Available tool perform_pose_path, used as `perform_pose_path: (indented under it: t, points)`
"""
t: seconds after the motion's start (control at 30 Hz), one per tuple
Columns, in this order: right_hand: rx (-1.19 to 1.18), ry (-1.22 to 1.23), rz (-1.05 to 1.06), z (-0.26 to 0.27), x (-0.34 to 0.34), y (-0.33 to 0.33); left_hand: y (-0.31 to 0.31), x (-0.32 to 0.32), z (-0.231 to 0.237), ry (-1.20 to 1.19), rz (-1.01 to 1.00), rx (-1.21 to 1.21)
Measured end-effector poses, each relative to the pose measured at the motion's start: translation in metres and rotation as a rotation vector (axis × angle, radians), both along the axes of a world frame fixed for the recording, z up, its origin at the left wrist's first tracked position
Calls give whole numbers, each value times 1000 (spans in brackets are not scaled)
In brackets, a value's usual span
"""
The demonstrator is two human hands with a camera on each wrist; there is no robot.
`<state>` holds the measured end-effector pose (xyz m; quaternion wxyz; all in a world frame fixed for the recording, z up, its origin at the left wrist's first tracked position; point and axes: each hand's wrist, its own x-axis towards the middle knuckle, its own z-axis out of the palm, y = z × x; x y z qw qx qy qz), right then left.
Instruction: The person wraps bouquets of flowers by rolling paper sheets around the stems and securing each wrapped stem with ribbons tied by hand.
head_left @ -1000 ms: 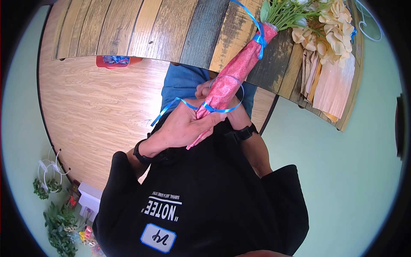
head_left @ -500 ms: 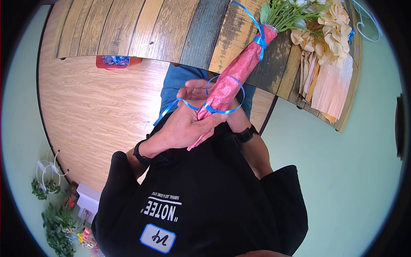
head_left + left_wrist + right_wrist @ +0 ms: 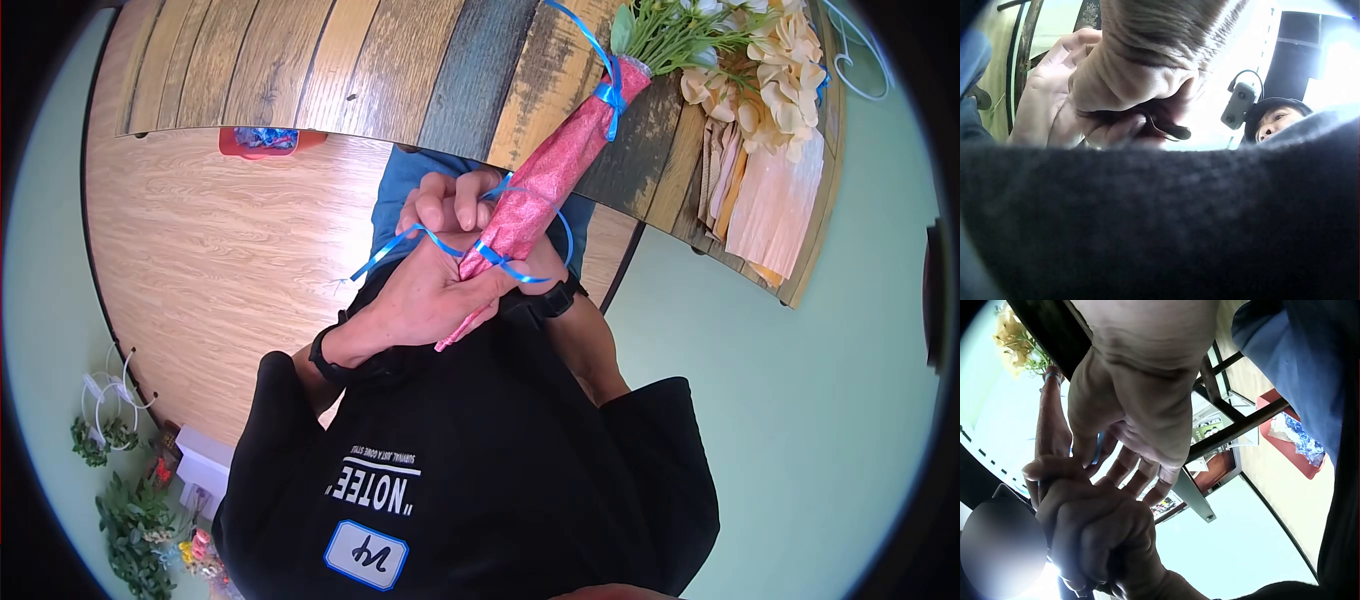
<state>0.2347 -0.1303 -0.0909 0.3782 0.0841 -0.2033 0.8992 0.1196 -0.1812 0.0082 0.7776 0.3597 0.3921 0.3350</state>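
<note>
A bouquet wrapped in red patterned paper [image 3: 545, 185] slants from the table's edge down to the lap. My left hand [image 3: 425, 295] grips its narrow lower end, the thumb lying across the paper. Blue ribbon [image 3: 520, 272] is wound round the wrap just above that thumb, with one loose end trailing left and a loop on the right. Behind the bouquet is my right hand [image 3: 450, 203], its fingers bent toward the left hand. In the right wrist view, that right hand [image 3: 1138, 406] pinches a bit of blue ribbon [image 3: 1098, 442] between thumb and forefinger.
The plank-topped table [image 3: 370, 70] lies ahead. On its right are cream flowers [image 3: 785, 75] and folded paper sheets [image 3: 775, 215]. A red bin [image 3: 260, 142] with blue scraps stands on the floor below. Green plants [image 3: 135, 525] are at the lower left.
My right hand spread its fingers half a second ago, then bent them and shifted left behind the bouquet. The ribbon loop has changed shape. My left hand keeps its grip.
</note>
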Motion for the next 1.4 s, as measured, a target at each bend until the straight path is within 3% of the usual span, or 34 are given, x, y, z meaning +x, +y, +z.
perform_pose_path:
  t: [0.27,0.33,0.47,0.57,0.63,0.67,0.73,0.83,0.93,1.17,1.23,1.27,1.33,1.4]
  points:
    - [-55,-153,1,-29,5,-6,3,-2,8,73,-41,-15]
    - [-2,-384,-86,-34,12,-9,3,-2,8,88,-55,-37]
    - [-51,-411,-104,-49,24,-17,2,-3,6,100,-64,-58]
    - [-99,-575,-67,-53,37,-19,3,-3,5,117,-90,-66]
    - [-67,-905,35,-59,44,-20,3,-3,5,115,-94,-64]
    - [-65,-905,35,-57,47,-21,4,-2,5,109,-74,-48]
    - [-233,-975,-22,-50,50,-26,4,-3,4,102,-51,-32]
    - [-221,-1174,-147,-79,58,-37,4,-5,2,98,-83,-41]
    - [-148,-1149,-281,-66,67,-42,6,-7,5,176,-133,-96]
    - [-87,-1192,-336,-32,83,-37,8,-7,5,126,-115,-87]
    - [126,-1437,-427,-15,88,-37,9,-9,7,135,-123,-133]
    - [127,-1435,-424,3,85,-37,8,-9,6,146,-126,-141]
    - [249,-1811,-864,50,79,-39,9,-8,7,156,-132,-148]
    - [376,-1798,-881,81,81,-46,9,-6,9,214,-139,-149]
